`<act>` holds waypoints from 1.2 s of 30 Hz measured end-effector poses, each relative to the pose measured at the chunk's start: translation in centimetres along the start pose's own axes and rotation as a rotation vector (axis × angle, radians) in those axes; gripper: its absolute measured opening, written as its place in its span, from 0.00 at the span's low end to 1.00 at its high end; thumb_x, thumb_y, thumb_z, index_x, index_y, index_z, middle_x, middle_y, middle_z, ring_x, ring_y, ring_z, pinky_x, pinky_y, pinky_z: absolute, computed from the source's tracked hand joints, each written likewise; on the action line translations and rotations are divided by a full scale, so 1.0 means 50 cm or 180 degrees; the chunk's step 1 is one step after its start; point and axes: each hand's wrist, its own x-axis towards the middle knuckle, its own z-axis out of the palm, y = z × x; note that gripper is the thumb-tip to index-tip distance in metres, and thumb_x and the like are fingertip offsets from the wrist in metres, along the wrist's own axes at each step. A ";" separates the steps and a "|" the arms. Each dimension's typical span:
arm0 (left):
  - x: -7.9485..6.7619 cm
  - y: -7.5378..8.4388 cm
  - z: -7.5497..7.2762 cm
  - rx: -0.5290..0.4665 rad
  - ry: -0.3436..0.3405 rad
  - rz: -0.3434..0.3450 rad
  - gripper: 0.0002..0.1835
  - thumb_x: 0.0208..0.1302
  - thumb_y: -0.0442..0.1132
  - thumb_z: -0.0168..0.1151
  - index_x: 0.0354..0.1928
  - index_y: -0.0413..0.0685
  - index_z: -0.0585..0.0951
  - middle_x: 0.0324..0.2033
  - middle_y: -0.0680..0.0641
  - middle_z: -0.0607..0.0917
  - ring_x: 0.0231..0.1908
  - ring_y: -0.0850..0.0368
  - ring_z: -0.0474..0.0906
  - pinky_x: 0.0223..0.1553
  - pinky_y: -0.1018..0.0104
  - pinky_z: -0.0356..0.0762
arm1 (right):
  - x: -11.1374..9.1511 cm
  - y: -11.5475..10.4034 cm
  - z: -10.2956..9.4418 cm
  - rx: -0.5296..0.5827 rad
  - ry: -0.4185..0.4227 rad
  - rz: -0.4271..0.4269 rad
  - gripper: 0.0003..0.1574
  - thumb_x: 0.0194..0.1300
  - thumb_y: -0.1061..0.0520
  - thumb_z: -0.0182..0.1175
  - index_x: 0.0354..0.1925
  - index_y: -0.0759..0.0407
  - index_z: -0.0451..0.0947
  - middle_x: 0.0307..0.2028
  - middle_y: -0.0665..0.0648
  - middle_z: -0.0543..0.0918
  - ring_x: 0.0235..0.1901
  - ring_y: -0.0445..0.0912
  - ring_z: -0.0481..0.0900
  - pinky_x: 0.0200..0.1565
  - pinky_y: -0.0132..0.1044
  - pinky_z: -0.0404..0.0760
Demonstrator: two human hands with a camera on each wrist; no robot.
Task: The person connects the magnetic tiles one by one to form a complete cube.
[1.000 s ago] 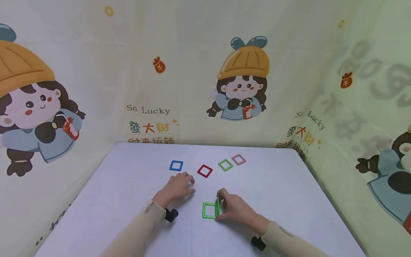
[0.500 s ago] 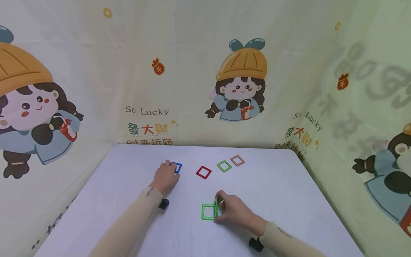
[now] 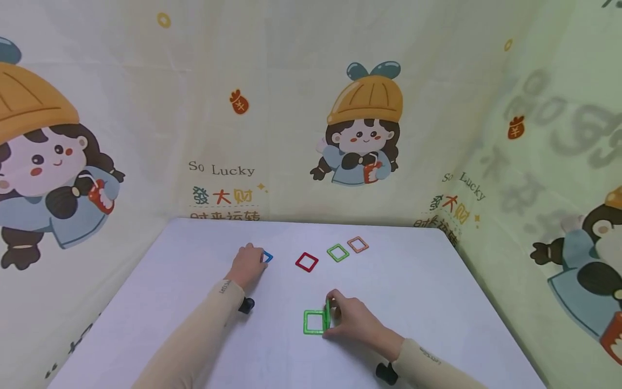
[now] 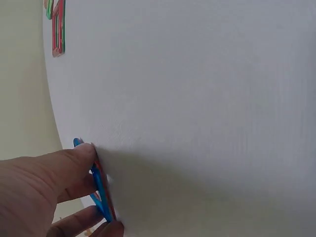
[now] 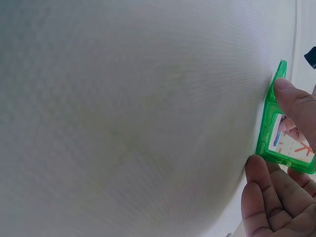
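Note:
My left hand is at the back left of the table, pinching a blue square magnetic tile between thumb and fingers. In the left wrist view that tile stands on edge, partly covered by the fingers. Nearer the front, my right hand holds a green square magnetic tile upright by its top and bottom edges. This upright tile stands along the right side of another green tile, which lies flat on the table. Both tiles are open frames.
A red tile, a light green tile and an orange tile lie in a row towards the back of the white table. Printed cloth walls surround the table.
My left hand has moved back and left to the blue tile and now grips it. The blue tile has shifted slightly and is more covered. My right hand keeps holding the upright green tile.

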 end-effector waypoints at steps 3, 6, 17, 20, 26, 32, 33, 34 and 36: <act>0.002 -0.007 -0.007 -0.0068 0.0088 0.0072 0.10 0.69 0.41 0.66 0.37 0.39 0.79 0.32 0.42 0.80 0.36 0.46 0.76 0.42 0.51 0.75 | 0.000 -0.003 -0.001 0.0038 -0.0002 -0.0028 0.40 0.44 0.47 0.85 0.51 0.47 0.72 0.30 0.43 0.79 0.31 0.37 0.75 0.36 0.33 0.75; 0.003 -0.012 -0.012 -0.0108 0.0174 0.0067 0.13 0.72 0.42 0.63 0.43 0.37 0.78 0.33 0.41 0.83 0.36 0.45 0.81 0.43 0.49 0.79 | -0.002 -0.004 -0.002 0.0050 0.0019 -0.0067 0.41 0.44 0.47 0.85 0.51 0.49 0.72 0.30 0.43 0.80 0.31 0.36 0.75 0.36 0.33 0.75; -0.014 -0.001 -0.036 -0.0137 -0.0179 -0.0055 0.23 0.77 0.43 0.56 0.67 0.37 0.73 0.52 0.34 0.85 0.54 0.37 0.82 0.59 0.44 0.78 | -0.008 -0.005 0.001 0.0059 0.0061 -0.0113 0.40 0.44 0.49 0.85 0.50 0.48 0.71 0.29 0.43 0.80 0.31 0.35 0.75 0.36 0.33 0.75; -0.021 0.000 -0.045 -0.0222 -0.0189 -0.0050 0.20 0.78 0.42 0.54 0.64 0.38 0.76 0.51 0.35 0.86 0.55 0.38 0.82 0.59 0.44 0.78 | -0.007 -0.006 -0.002 0.0067 0.0047 -0.0087 0.39 0.45 0.48 0.85 0.50 0.47 0.71 0.29 0.43 0.79 0.31 0.35 0.75 0.36 0.33 0.75; -0.028 -0.006 -0.049 -0.0248 -0.0167 0.0010 0.12 0.78 0.40 0.54 0.52 0.39 0.81 0.42 0.40 0.88 0.46 0.44 0.85 0.52 0.47 0.81 | -0.009 -0.006 -0.007 0.0059 0.0056 -0.0151 0.39 0.45 0.48 0.85 0.50 0.48 0.71 0.29 0.43 0.79 0.30 0.35 0.74 0.36 0.33 0.75; -0.037 -0.002 -0.052 -0.0158 -0.0200 0.0010 0.11 0.78 0.40 0.54 0.43 0.39 0.78 0.33 0.42 0.84 0.34 0.49 0.81 0.42 0.51 0.82 | -0.011 -0.006 -0.008 0.0068 0.0020 -0.0159 0.40 0.45 0.49 0.85 0.51 0.50 0.72 0.31 0.43 0.80 0.31 0.36 0.74 0.36 0.33 0.75; -0.040 -0.001 -0.053 -0.0149 -0.0209 -0.0002 0.11 0.78 0.41 0.53 0.43 0.39 0.78 0.32 0.43 0.84 0.33 0.50 0.80 0.40 0.52 0.81 | -0.011 -0.006 -0.008 0.0066 0.0016 -0.0157 0.40 0.45 0.49 0.85 0.51 0.50 0.72 0.31 0.43 0.80 0.31 0.36 0.75 0.36 0.33 0.75; -0.042 0.001 -0.053 -0.0127 -0.0214 0.0005 0.11 0.79 0.41 0.53 0.43 0.39 0.78 0.31 0.43 0.83 0.32 0.50 0.80 0.39 0.53 0.81 | -0.011 -0.006 -0.008 0.0070 0.0014 -0.0161 0.40 0.45 0.49 0.85 0.51 0.50 0.72 0.31 0.44 0.81 0.32 0.36 0.75 0.37 0.33 0.75; -0.047 0.005 -0.054 -0.0124 -0.0231 0.0035 0.12 0.78 0.41 0.52 0.42 0.38 0.77 0.30 0.43 0.82 0.30 0.50 0.78 0.37 0.53 0.80 | -0.011 -0.006 -0.008 0.0068 0.0007 -0.0151 0.40 0.45 0.49 0.85 0.51 0.50 0.72 0.32 0.44 0.82 0.32 0.36 0.75 0.37 0.33 0.76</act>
